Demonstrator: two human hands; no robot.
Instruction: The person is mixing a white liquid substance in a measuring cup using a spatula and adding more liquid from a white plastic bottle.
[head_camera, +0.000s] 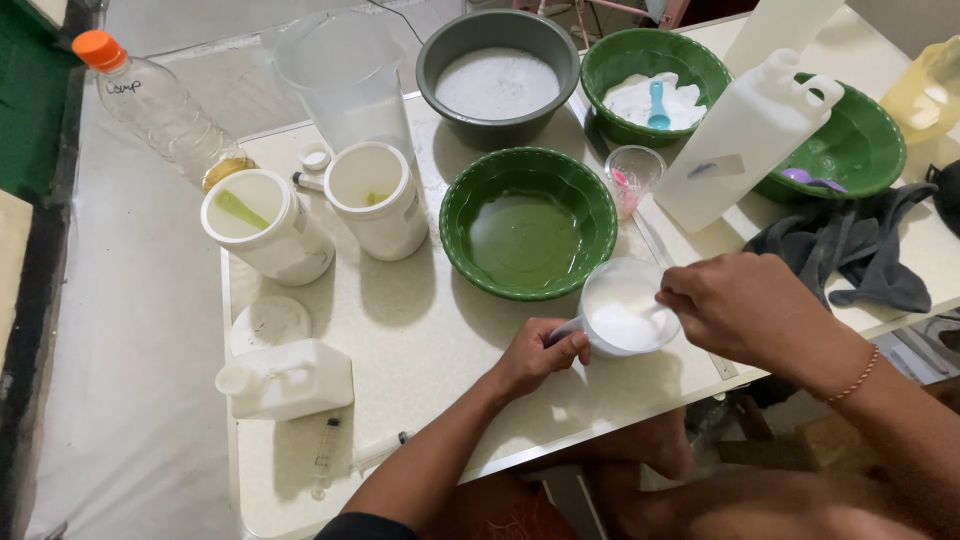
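Near the desk's (400, 330) front edge, the left hand (535, 355) has its fingers clasped on the handle of a white cup (625, 308) of powder; the right hand (745, 305) pinches a spoon (662, 308) inside it, beside the green bowl (527, 220).

**Items on the white table, cup excluded**

Green bowl (527, 235), centre: holds green liquid. Grey bowl (497, 62), far centre: white foamy contents. Green bowl with blue scoop (654, 70), far right of the grey one: white powder. White jug (745, 140), leaning against a third green bowl (850, 150), far right. Two open white tubs (262, 222) (375, 195), left. Clear bottle with orange cap (160, 105), far left, lying tilted. Grey cloth (850, 245), right. Syringe (325, 455), near left.
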